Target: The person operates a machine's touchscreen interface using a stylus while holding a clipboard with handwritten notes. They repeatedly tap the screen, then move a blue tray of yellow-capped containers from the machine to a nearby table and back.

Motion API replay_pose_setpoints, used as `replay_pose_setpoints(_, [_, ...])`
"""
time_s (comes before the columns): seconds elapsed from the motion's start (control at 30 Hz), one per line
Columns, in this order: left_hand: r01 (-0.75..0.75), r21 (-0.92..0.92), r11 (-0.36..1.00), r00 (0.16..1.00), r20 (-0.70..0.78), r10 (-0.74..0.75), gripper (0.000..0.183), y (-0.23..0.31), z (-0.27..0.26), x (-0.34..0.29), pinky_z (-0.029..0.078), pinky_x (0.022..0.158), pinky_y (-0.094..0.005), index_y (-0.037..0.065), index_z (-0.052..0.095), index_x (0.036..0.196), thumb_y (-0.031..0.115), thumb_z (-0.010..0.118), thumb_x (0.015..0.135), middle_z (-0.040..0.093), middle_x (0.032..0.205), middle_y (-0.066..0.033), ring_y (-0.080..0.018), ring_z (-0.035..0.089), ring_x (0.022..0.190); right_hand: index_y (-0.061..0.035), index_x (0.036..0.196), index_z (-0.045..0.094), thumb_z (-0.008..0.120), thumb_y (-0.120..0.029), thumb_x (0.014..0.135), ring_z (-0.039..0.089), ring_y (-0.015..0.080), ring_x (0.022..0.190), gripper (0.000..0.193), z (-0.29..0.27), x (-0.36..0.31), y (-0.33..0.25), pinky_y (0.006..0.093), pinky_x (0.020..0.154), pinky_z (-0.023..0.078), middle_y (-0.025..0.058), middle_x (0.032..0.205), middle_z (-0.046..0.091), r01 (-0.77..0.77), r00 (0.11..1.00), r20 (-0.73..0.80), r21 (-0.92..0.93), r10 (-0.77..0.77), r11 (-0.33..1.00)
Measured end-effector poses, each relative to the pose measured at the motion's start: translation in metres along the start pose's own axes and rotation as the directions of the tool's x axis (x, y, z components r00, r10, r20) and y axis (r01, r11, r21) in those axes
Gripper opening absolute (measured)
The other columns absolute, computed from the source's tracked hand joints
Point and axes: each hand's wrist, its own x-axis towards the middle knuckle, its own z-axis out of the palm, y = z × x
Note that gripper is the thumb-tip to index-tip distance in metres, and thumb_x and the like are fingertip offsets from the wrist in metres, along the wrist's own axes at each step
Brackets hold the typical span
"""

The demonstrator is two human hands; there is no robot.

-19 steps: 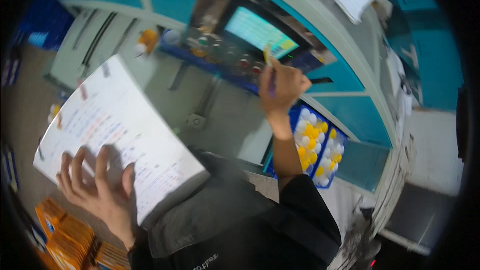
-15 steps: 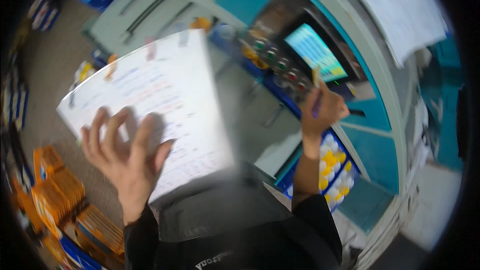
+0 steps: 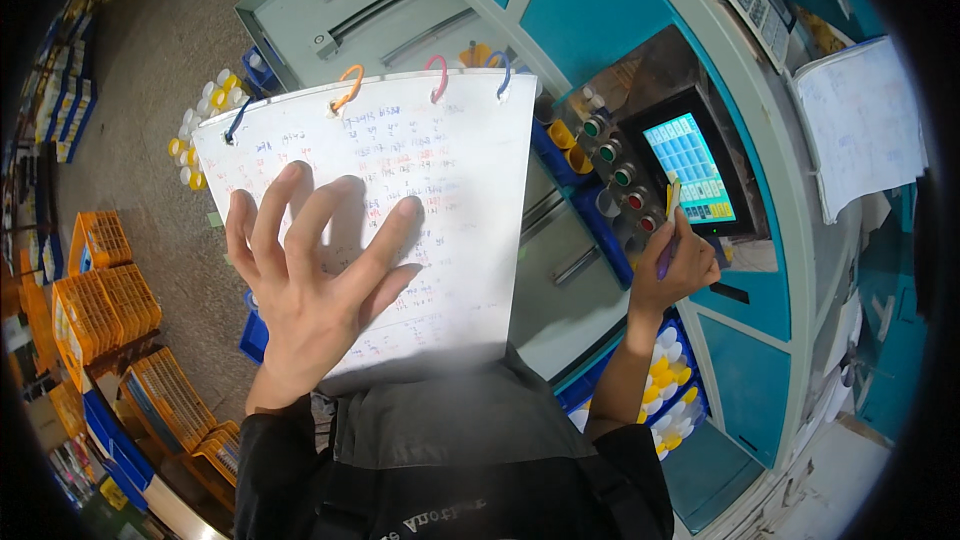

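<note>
A stack of white pages covered in handwriting, bound by coloured rings into a notebook [image 3: 470,250], lies in front of my body. My left hand [image 3: 310,300] rests on its lower left part, fingers spread over the writing. In my right hand [image 3: 675,270] is a slim pen [image 3: 664,260], purple low down and yellow at its upper end. That yellow end is at the lower left edge of a lit touch screen [image 3: 685,155] on a machine panel; I cannot tell whether it touches. Green and red push buttons [image 3: 623,175] line the panel's left side.
Behind the notebook stands a teal and grey machine [image 3: 590,10]. A blue crate [image 3: 700,340] of white and yellow caps sits below my right forearm. Orange crates [image 3: 105,310] are stacked at left. A calculator [image 3: 745,0] and loose papers [image 3: 860,130] lie at upper right.
The view has shifted, so the notebook and the screen now appear farther right. My right hand with the pen stays by the screen's lower edge; my left hand stays spread on the pages.
</note>
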Motion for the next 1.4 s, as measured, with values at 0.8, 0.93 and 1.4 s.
replay_pose_setpoints(0.8, [-0.009,0.057,0.998,1.000,0.013,0.008,0.057,-0.007,-0.001,-0.002,0.014,0.126,-0.0603,0.043,0.063,0.136,0.073,0.057,0.088,0.046,0.145,-0.0055,-0.0323,0.031,0.148,-0.0108,0.111,0.076,0.073,-0.018,0.090,0.059,0.0172,0.088,0.023,0.017,0.033,-0.014,0.0390,0.086,0.030,0.0017,0.087,0.071,0.022,0.999,-0.043,0.065,-0.020,0.998])
replay_pose_setpoints(0.93, [-0.016,0.041,0.999,1.000,-0.013,0.016,0.057,-0.007,-0.002,0.000,0.017,0.126,-0.0588,0.041,0.064,0.136,0.069,0.062,0.087,0.047,0.144,-0.0046,-0.0311,0.033,0.148,-0.0108,0.110,0.076,0.073,-0.017,0.089,0.059,0.0173,0.087,0.022,0.009,0.034,-0.011,0.0391,0.085,0.030,0.0015,0.086,0.070,-0.002,0.997,-0.080,0.039,0.005,0.999])
replay_pose_setpoints(1.4, [-0.033,0.047,0.998,0.999,-0.039,0.035,0.057,-0.009,0.001,-0.002,0.016,0.126,-0.0606,0.042,0.064,0.136,0.071,0.061,0.088,0.047,0.146,-0.0058,-0.0320,0.030,0.149,-0.0104,0.109,0.076,0.074,-0.014,0.085,0.058,0.0179,0.084,0.024,0.008,0.032,-0.005,0.0388,0.084,0.029,0.0020,0.084,0.069,0.046,0.998,-0.046,0.047,-0.044,0.998])
